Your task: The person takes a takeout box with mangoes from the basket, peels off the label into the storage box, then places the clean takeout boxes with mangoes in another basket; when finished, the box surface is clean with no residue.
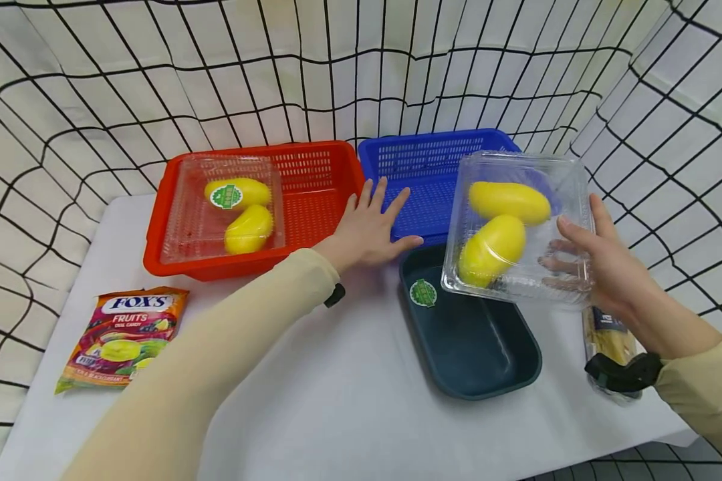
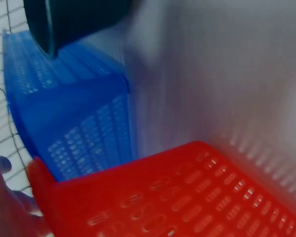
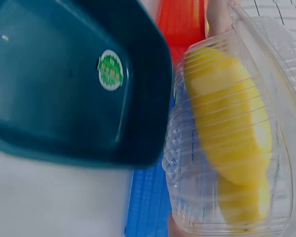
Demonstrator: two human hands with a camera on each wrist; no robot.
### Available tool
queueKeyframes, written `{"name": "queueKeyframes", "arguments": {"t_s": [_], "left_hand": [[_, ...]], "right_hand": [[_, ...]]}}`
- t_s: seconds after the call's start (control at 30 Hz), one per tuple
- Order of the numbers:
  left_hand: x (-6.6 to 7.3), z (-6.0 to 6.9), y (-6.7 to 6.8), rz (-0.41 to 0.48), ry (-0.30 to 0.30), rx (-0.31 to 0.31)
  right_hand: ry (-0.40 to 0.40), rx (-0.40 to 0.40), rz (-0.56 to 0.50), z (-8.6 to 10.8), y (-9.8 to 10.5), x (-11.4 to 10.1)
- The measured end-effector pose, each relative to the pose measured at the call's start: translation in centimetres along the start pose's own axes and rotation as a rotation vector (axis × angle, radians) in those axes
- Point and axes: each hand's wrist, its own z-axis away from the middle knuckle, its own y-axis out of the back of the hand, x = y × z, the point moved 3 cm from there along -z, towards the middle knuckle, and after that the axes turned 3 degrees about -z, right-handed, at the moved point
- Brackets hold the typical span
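My right hand grips a clear plastic box by its right side, thumb over the top and fingers showing through it. Inside lie two yellow mango-like fruits. The box is raised over the blue basket and the back of a dark teal tray. With fingers spread, my left hand is over the gap between the blue basket and the red basket, holding nothing; whether it touches a rim is unclear. In the right wrist view the box appears beside the tray.
Another clear box with two yellow fruits, one bearing a green sticker, sits in the red basket's left part. A Fox's candy bag lies front left. A clear packet lies partly behind the right wrist. Black wire mesh surrounds the table.
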Motion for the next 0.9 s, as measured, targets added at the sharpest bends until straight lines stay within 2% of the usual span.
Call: {"name": "queueKeyframes", "arguments": {"t_s": [0.13, 0.23, 0.53, 0.67, 0.9], "left_hand": [[-0.9, -0.7, -0.4, -0.011, 0.096, -0.039], [-1.4, -0.9, -0.6, -0.019, 0.128, -0.052], [-1.5, -1.1, -0.8, -0.006, 0.149, -0.050], [-1.4, -1.2, -0.9, -0.011, 0.153, -0.053], [-1.0, -1.5, -1.3, -0.011, 0.154, -0.044]], "right_hand": [[-0.024, 0.004, -0.047, -0.5, 1.1, 0.0], [-0.050, 0.009, -0.077, -1.0, 1.6, -0.1], [-0.054, 0.005, -0.032, -3.8, 1.5, -2.1], [-0.063, -0.015, 0.006, -6.3, 0.6, -4.1], [0.012, -0.030, 0.142, -11.0, -2.0, -7.4]]}}
